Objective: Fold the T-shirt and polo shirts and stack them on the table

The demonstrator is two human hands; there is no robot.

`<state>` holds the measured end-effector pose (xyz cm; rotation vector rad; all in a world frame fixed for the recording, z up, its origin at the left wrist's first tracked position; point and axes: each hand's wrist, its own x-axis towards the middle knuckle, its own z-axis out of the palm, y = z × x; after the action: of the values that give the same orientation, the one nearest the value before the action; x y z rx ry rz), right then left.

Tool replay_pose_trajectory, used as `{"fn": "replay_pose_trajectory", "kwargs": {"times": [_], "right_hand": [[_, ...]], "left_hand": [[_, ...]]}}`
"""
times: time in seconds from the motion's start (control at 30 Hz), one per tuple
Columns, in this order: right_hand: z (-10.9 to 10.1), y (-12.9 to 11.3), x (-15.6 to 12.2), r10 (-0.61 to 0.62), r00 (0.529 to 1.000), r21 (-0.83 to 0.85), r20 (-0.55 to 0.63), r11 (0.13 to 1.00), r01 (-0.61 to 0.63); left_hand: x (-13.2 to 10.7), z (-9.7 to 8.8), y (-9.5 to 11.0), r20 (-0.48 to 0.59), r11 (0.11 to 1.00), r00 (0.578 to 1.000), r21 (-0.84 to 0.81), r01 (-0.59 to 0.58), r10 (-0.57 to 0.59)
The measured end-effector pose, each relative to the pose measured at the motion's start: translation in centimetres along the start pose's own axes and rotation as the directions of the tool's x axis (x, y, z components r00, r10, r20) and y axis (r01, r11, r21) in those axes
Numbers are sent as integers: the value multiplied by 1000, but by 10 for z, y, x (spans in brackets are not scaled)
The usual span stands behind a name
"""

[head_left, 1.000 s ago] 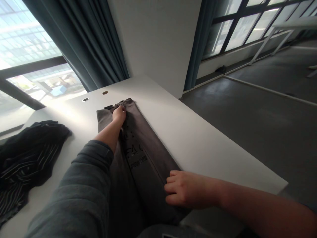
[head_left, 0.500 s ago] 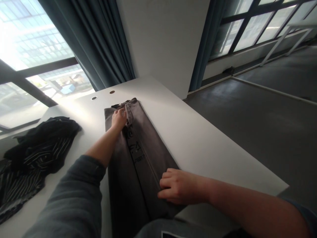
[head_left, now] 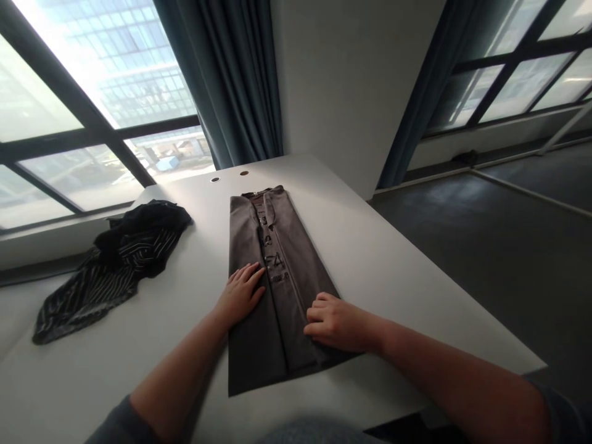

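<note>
Though unequally curled, hands [head_left: 239,297] [head_left: 330,322] on garment [head_left: 280,302]

Office-like room: white desk [head_left: 370,259], cable holes [head_left: 215,180], windows [head_left: 143,80]

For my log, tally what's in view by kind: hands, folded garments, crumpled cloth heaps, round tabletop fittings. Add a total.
Left hand and right hand: 2
Folded grey-brown garment: 1
Crumpled dark cloth heap: 1 (separate pieces unclear)
Round tabletop fittings: 2
Total: 6

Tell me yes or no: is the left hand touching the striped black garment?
No: the left hand rests on the folded grey-brown garment, apart from the striped black garment.
</note>
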<state>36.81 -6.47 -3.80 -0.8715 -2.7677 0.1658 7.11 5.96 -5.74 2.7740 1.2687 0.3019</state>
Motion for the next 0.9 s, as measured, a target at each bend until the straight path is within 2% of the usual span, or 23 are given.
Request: {"fn": "replay_pose_trajectory", "kwargs": {"times": [0.1,0.2,0.3,0.5,0.57,0.63,0.73,0.8,0.9], "right_hand": [[2,1,0,-28,999,-18,-43,999,27],[3,1,0,-38,994,-41,-105,999,33],[3,-2,3,-38,992,-39,-122,999,34],[7,-7,2,8,1000,30,-13,1000,-8],[8,-8,-3,74,997,58,-22,996,-73],[11,-9,-7,176,984,71,-12,982,-174],[13,-10,-9,317,943,66,105,944,-324],[15,-12,-7,352,918,60,183,928,-368],[16,-14,-2,365,902,45,230,922,-385]], "left_hand": [[1,-20,16,12,998,1000,65,3,-3],[-6,-30,38,136,995,987,36,-95,90],[-12,-28,52,195,987,967,-17,-162,162],[-24,-25,59,169,983,969,-39,-178,182],[-37,-18,64,115,984,978,-52,-171,176],[-53,-6,70,37,993,993,-34,-109,110],[-74,18,77,-47,1000,999,18,25,-25],[-81,30,77,-50,997,998,49,52,-49],[-83,38,75,-30,996,999,82,27,-25]]}}
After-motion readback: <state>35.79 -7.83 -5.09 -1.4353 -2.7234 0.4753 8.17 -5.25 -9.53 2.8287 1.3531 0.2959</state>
